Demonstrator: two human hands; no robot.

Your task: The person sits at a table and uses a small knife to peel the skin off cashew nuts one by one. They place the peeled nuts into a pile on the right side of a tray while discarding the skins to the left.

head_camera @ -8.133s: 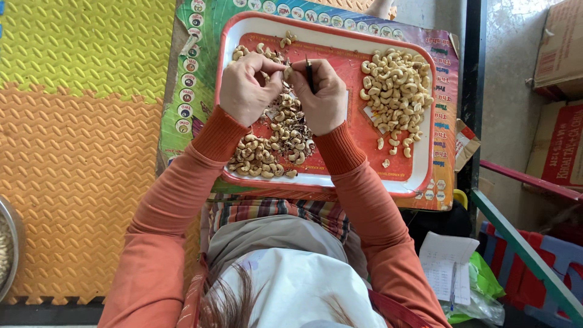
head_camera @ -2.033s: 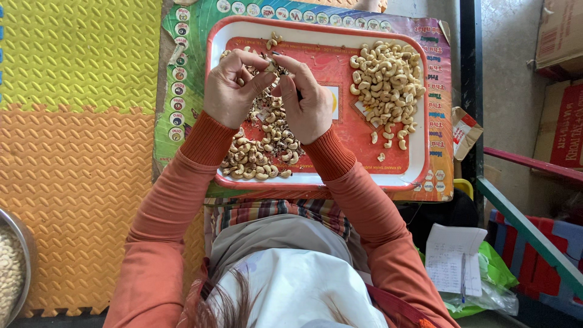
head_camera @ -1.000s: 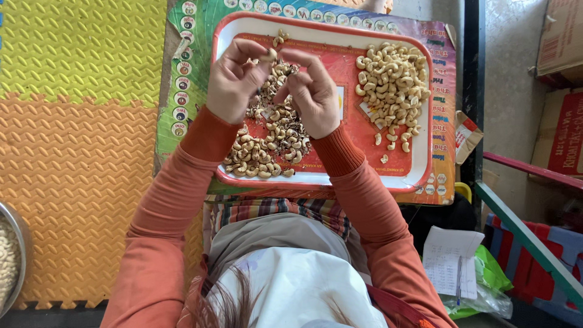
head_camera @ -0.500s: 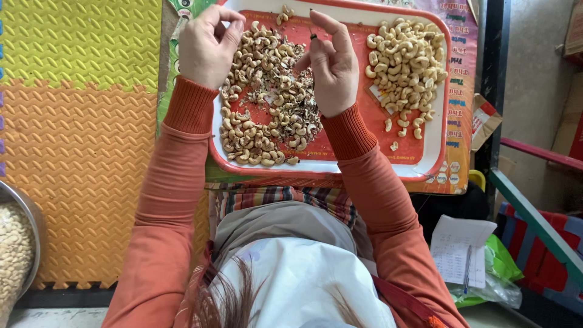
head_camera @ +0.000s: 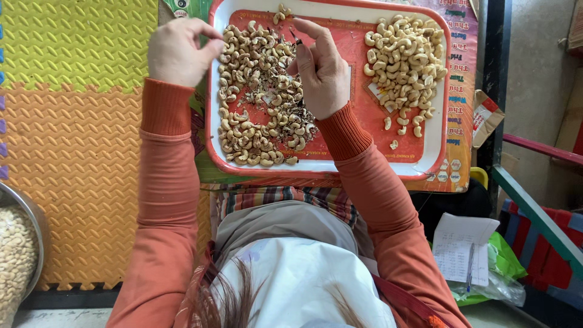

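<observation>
Red tray [head_camera: 340, 165] holding unpeeled cashew heap [head_camera: 258, 97] at left, peeled cashew pile [head_camera: 404, 58] at right; left hand [head_camera: 177, 50] curled at the tray's left rim, contents unclear; right hand [head_camera: 322, 70] pinching a small dark tool [head_camera: 296, 40] over the heap

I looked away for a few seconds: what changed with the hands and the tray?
The hands have come apart. The left hand moved out past the tray's left rim, fingers pinched shut; whether it carries a nut cannot be seen. The right hand stays over the left nut pile, holding a small dark tool. Both piles look unchanged.
</observation>
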